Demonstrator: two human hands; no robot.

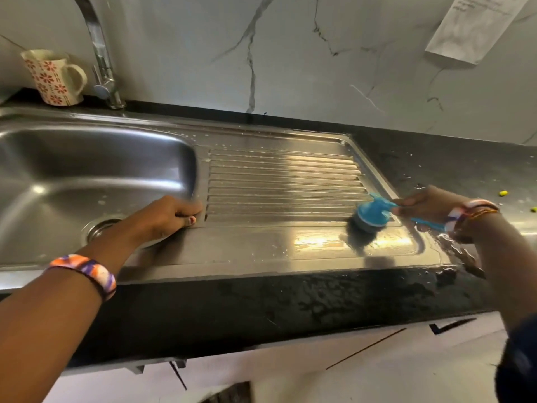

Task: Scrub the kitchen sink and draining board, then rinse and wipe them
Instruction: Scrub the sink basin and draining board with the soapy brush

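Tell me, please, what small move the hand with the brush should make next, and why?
Probably draw the blue brush leftward along the draining board. The right hand holds it at the board's right end, and soap specks still dot the ribs toward the sink, where the left hand rests.

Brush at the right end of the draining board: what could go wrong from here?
1. The brush works near the board's right rim, so suds may spill onto the wet counter.
2. The left hand braces on the wet draining board beside the sink and might slip.
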